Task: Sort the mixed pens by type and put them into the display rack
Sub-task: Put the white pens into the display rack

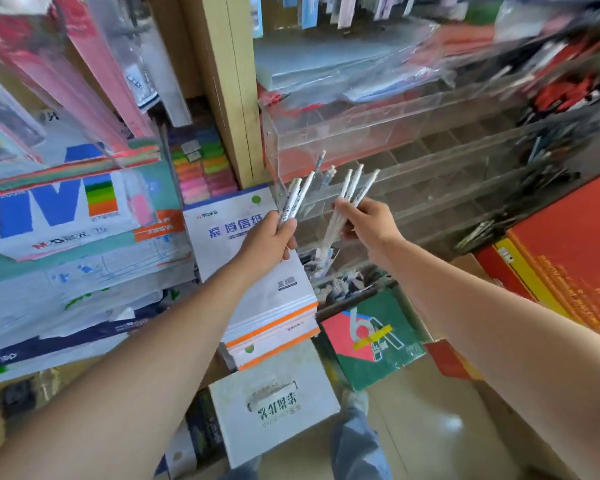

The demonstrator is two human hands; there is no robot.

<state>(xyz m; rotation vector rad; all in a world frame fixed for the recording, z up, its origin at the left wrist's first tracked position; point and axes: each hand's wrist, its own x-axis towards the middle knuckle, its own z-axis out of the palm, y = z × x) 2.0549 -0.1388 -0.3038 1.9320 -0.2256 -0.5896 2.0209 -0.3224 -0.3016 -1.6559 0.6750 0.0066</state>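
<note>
Reaching out over a stack of paper pads (278, 306), both hands are held just before the left end of the display rack (430, 174). In the left hand (274, 237) a tight bundle of white pens (293, 199) is gripped, fingers curled together round the barrels and the thumb pressed along them. In the right hand (364, 220) a looser set of fanned pens (355, 185) is pinched between thumb and curled fingers, the ends splayed apart. The barrels are slim, round and smooth, probably plastic, so one could be let slip from the fan into a wrong compartment. The rack is made of clear, glossy, hard-edged sheet with thin dividers; these are easily misjudged, and a pen end could be caught on a rim. A few bluish pens (326, 171) are stood behind its front wall.
</note>
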